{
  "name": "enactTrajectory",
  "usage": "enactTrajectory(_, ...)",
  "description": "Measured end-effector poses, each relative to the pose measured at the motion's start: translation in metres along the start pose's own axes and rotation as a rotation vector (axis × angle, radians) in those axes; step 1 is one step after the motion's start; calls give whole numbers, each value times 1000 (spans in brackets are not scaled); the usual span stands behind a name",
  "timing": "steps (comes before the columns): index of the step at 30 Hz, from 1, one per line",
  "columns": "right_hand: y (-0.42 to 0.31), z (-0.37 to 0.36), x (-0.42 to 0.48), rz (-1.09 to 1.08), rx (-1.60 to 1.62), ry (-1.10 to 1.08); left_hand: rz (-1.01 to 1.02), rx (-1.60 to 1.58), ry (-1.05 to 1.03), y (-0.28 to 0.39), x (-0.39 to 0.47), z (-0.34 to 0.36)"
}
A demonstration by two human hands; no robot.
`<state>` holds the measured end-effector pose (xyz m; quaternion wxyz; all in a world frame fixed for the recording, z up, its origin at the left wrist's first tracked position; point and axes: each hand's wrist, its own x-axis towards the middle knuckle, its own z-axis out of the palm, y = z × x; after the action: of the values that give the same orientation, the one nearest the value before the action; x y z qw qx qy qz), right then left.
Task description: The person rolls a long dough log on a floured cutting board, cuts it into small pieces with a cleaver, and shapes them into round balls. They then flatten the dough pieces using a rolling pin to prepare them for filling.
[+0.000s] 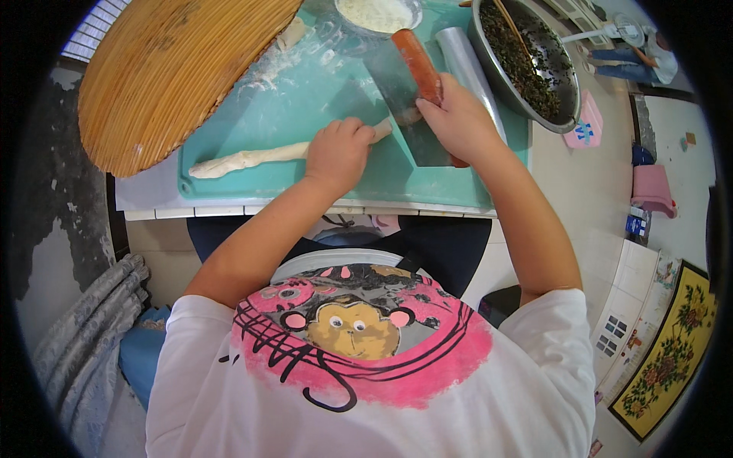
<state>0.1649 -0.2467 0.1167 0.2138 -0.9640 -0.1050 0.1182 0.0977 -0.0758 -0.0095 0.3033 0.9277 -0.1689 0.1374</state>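
Note:
A long rope of pale dough (pixel 252 160) lies across a green mat (pixel 275 123) on the table. My left hand (pixel 341 151) grips it near its right end, which sticks out past my fingers. In my right hand (pixel 461 117) is a wide metal dough cutter (pixel 404 97) with an orange-brown handle, its blade just right of the dough's end. A small piece of dough shows behind or beside the blade, partly hidden by it. Loose flour is scattered on the mat's far part, near another dough piece (pixel 292 33).
A round woven tray (pixel 172 68) overhangs the mat's left side. At the back stands a bowl of flour (pixel 378 12). A clear plastic-wrapped roll (pixel 472 74) lies beside a metal bowl of chopped dark greens (pixel 521 63) with chopsticks. Another person (pixel 644 60) is at the far right.

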Motion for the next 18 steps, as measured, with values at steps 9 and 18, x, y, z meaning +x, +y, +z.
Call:
enactTrajectory(9,-12,1,-42,-61,24,-44,-89,-54,-23,-5,2,-2)
enactTrajectory(18,-1,-19,-38,-32,92,138,-73,-6,37,-7,18,-8)
